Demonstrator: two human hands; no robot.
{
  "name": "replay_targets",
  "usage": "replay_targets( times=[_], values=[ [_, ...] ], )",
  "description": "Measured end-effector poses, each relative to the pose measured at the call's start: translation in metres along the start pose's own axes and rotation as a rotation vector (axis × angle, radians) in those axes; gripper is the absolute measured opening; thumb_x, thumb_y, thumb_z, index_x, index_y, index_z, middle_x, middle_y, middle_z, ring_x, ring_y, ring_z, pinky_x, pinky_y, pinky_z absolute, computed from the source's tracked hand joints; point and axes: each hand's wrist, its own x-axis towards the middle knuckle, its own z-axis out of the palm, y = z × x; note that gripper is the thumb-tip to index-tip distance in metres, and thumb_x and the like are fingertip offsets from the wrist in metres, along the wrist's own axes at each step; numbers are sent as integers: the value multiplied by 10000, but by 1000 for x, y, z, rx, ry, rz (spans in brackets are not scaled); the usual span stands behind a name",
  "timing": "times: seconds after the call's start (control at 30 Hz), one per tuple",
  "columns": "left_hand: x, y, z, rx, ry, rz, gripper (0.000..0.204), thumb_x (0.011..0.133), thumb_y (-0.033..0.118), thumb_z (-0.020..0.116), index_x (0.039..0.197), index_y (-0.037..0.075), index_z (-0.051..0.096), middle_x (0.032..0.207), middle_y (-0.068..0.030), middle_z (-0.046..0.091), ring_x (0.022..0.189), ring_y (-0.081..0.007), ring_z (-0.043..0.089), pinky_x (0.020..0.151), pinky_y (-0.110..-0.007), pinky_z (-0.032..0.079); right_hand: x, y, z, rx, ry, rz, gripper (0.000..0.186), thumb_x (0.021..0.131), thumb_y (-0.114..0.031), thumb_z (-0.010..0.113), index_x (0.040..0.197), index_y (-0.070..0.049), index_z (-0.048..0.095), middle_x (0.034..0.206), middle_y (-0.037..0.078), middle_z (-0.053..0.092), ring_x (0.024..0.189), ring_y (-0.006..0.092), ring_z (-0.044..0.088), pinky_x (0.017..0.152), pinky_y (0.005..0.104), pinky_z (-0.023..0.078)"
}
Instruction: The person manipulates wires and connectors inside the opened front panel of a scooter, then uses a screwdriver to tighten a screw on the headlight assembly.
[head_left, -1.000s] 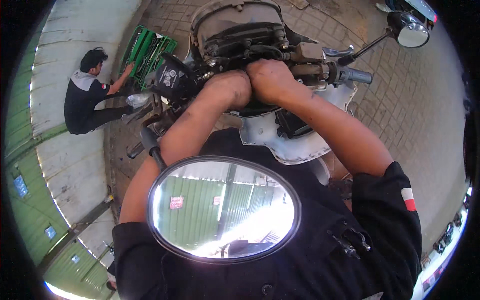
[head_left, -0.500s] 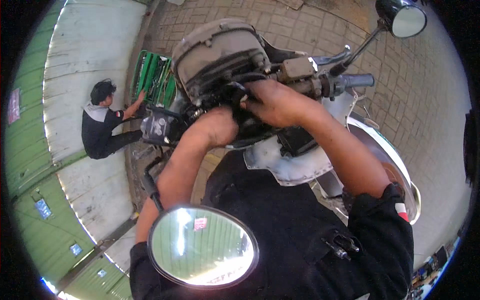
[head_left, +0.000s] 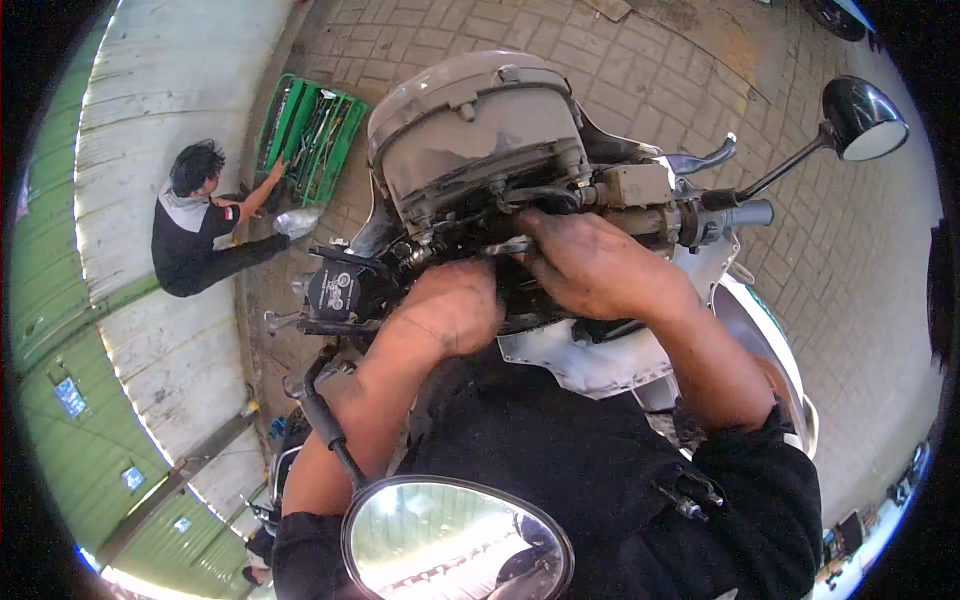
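My left hand (head_left: 450, 305) is closed among the dark parts behind the motorcycle's headlight housing (head_left: 470, 150); its fingertips and whatever they hold are hidden. Just to its right, my right hand (head_left: 590, 265) is closed on a small silver metal piece (head_left: 508, 246), too small to name. Above the right hand lie a brake reservoir (head_left: 630, 187) and the grip (head_left: 745, 212). A black switch housing (head_left: 335, 292) sits left of my left hand. White body panels (head_left: 570, 355) show below both hands.
A co-worker (head_left: 185, 240) sits at the left beside a green toolbox (head_left: 345, 140), one hand at it. Mirrors stand at right (head_left: 865, 110) and bottom (head_left: 455, 545). Corrugated panels (head_left: 160, 120) line the left side; paving (head_left: 650, 70) surrounds the motorcycle.
The view has shifted, putting my hands lower in the picture. My right hand has separated from my left, and the silver piece in it now shows.
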Motion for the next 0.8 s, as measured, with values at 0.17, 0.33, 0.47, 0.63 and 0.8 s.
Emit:
replay_targets(
  times=[0.17, 0.33, 0.47, 0.63, 0.8],
  values=[
    [-11, 5, -5, 16, -16, -21, 335, 793, 203, 549, 1029, -23, 619, 979, -247, 656, 932, -411, 632, 854, -482, 506, 12, -3, -5, 6, -74, 105, 331, 926, -275, 556, 1064, 22, 603, 882, 261, 634, 911, 443, 596, 786, 498, 469],
    [-21, 8, 6, 6, 120, -55, 271, 804, 170, 540, 993, -10, 613, 930, -252, 646, 877, -423, 630, 812, -505, 510, 19, -9, 1, -49, 36, 146, 313, 888, -287, 593, 836, 12, 674, 835, 259, 649, 838, 435, 632, 760, 492, 510],
    [-37, 11, 15, -67, 192, -47, 279, 810, 132, 528, 1032, -21, 600, 958, -253, 642, 879, -414, 631, 794, -494, 518, 21, -13, 2, -52, 18, 222, 329, 881, -309, 605, 823, 7, 678, 819, 257, 649, 841, 430, 636, 755, 493, 510],
    [-59, 17, 34, 54, 505, 23, 408, 783, 96, 512, 1173, -3, 583, 1239, -193, 583, 836, -354, 667, 742, -417, 559, 23, -17, 3, -77, -24, 251, 342, 854, -318, 644, 902, 19, 676, 862, 257, 642, 867, 436, 609, 771, 480, 487],
    [-73, 17, 41, 25, 503, 71, 462, 785, 80, 508, 1236, -17, 540, 1334, -187, 516, 846, -331, 668, 720, -419, 568, 22, -15, 10, -79, 81, 230, 307, 793, -287, 694, 865, 12, 679, 874, 240, 653, 871, 419, 628, 790, 479, 502]
  ],
)
